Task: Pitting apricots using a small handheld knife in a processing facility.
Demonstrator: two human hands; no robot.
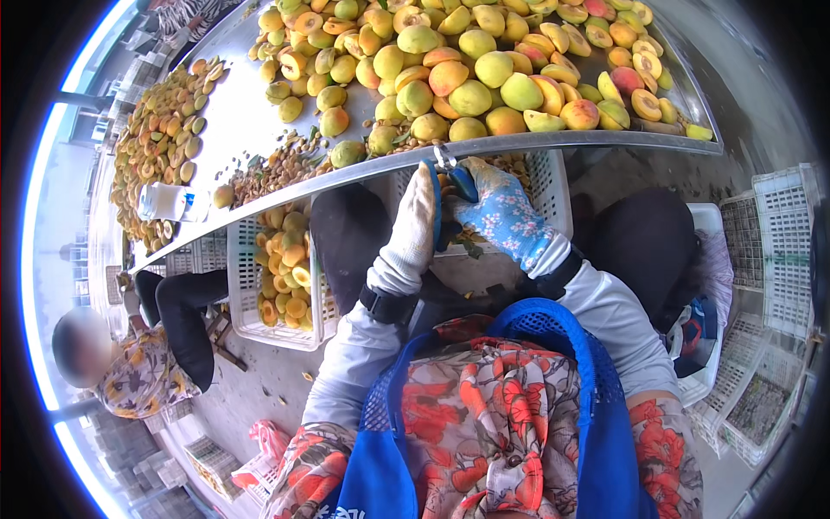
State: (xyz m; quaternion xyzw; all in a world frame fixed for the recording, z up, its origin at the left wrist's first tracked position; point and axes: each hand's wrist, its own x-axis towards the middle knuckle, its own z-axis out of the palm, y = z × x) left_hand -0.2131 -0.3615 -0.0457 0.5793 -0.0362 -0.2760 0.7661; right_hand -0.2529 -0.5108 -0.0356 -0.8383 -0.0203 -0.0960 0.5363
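My left hand (416,216), in a white glove with a blue palm, is held upright just below the table edge, its fingers straight and seen edge-on. Close beside it, my right hand (506,208) wears a blue flowered glove and is closed around a blue-handled tool (464,182) with a small metal tip. A bit of orange fruit shows between the hands; whether either touches it is hard to tell. Beyond them, whole and halved yellow-red peaches (471,98) are heaped on the metal table (346,178). Below my hands stands a white crate (553,186), partly hidden.
Loose pits (275,169) lie along the table's near edge. Another peach pile (164,134) and a white container (162,201) are farther left. A crate of halves (244,290) stands by my left knee. A co-worker (151,372) sits at left; empty crates (782,251) stand at right.
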